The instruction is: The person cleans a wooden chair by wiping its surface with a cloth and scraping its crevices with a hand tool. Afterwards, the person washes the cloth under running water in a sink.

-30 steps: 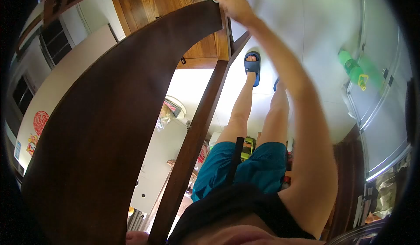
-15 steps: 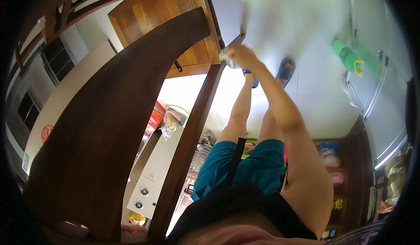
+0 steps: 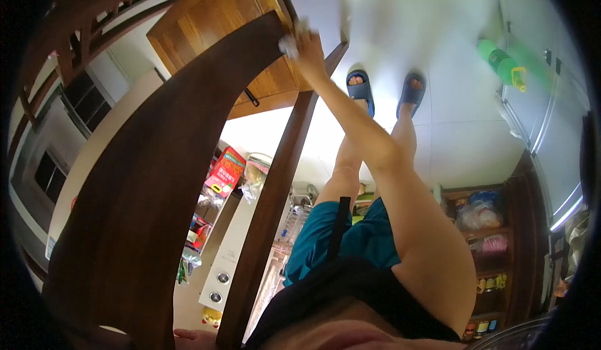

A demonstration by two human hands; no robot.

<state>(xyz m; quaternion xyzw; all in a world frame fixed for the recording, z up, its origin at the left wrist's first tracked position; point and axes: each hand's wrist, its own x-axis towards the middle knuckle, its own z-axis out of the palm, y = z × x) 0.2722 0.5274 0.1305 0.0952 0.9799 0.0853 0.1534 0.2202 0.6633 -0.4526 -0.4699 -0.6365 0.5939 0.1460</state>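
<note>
My right hand (image 3: 308, 55) is stretched far forward, its fingers closed round a crumpled whitish cloth (image 3: 288, 46). That cloth is at the far tip of a dark brown curved wooden board (image 3: 156, 143), which takes up much of the left side. Beside the board runs a straight dark wooden bar (image 3: 269, 215). At the bottom edge, between board and bar, a small part of my left hand (image 3: 195, 337) shows; most of it is hidden, so its grip does not show.
A lighter brown wooden cabinet (image 3: 216, 21) stands beyond the board. Below lies a white stove-like panel with round knobs (image 3: 222, 278), near a red packet (image 3: 226, 170). A green bottle (image 3: 499, 61) is on the right. Shelves with bags (image 3: 481, 215) stand behind my legs.
My right hand has moved left and farther forward with the cloth, from near the straight bar's end to the curved board's tip. The view has shifted slightly, and both slippers now show.
</note>
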